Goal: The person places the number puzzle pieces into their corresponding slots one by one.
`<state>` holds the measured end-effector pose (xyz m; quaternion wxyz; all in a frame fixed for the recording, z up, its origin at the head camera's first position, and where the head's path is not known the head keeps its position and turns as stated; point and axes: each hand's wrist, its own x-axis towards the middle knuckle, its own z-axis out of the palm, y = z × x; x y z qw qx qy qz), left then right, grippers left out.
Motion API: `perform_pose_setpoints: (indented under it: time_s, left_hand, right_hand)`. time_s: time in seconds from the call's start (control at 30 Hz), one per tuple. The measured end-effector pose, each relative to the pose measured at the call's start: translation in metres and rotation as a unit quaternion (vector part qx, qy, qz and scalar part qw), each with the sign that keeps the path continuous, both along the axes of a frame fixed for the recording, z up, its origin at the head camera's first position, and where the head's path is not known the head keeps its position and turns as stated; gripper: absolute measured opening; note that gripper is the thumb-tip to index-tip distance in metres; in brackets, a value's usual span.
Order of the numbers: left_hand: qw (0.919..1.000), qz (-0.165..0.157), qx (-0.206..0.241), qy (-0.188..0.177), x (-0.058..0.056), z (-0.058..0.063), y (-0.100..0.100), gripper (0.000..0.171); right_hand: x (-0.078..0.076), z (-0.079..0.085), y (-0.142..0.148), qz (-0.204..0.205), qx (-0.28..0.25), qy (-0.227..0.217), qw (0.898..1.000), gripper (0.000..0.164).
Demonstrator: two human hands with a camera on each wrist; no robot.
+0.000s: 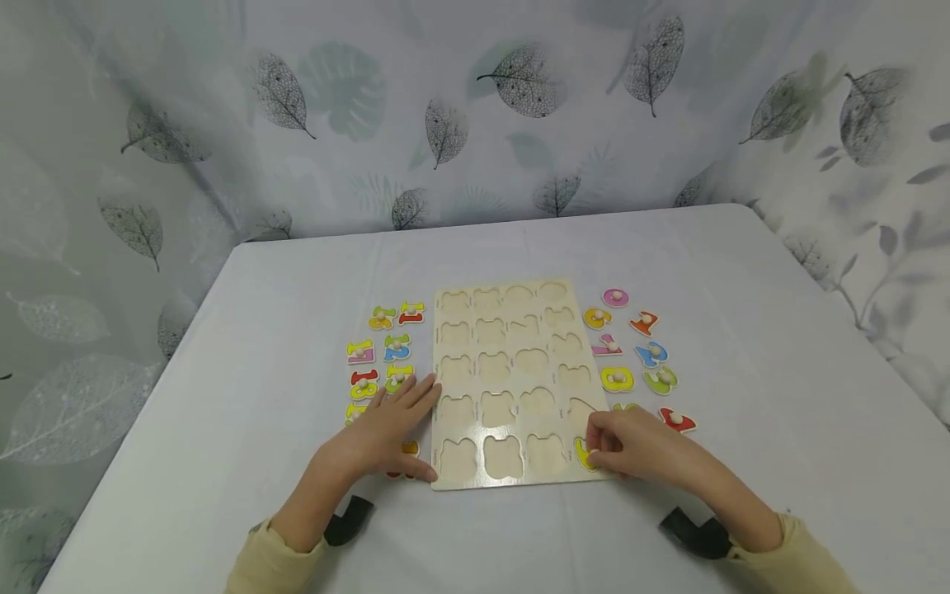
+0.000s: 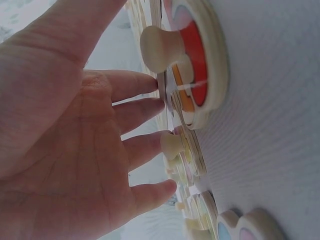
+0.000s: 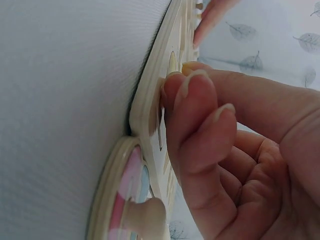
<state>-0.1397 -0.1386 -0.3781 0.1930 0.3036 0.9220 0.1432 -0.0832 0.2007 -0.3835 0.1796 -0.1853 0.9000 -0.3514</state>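
A pale wooden puzzle board (image 1: 512, 425) with rows of cut-out recesses lies on the white table. At its lower right corner my right hand (image 1: 634, 445) pinches a yellow number puzzle piece (image 1: 585, 455), which lies at the corner recess. The fingers cover part of that piece and its knob; in the right wrist view the right hand (image 3: 225, 135) has thumb and fingertips together close over the board. My left hand (image 1: 386, 433) is spread along the board's left edge, fingertips touching it. The left wrist view shows the left hand (image 2: 95, 135) with straight fingers beside knobbed pieces.
Number pieces with knobs lie left of the board, among them a red-and-yellow 18 (image 1: 364, 385) and a pink 17 (image 1: 361, 352). More lie right of it, including a pink 0 (image 1: 615, 298), a yellow piece (image 1: 618, 379) and a red piece (image 1: 677, 420). Leaf-patterned cloth (image 1: 482, 181) hangs behind.
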Motion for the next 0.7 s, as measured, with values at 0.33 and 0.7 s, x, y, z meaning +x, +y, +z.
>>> perform_pose_setpoints:
  time_s: [0.33, 0.7]
  left_hand:
    - [0.9999, -0.004, -0.007, 0.011, 0.001, -0.002, -0.001, 0.106]
    - [0.9998, 0.000, -0.015, 0.009, 0.000, -0.003, 0.000, 0.106]
  right_hand:
    - [0.002, -0.001, 0.002, 0.014, -0.003, 0.004, 1.000, 0.018]
    - [0.003, 0.014, 0.029, 0.041, -0.023, 0.012, 0.999, 0.027]
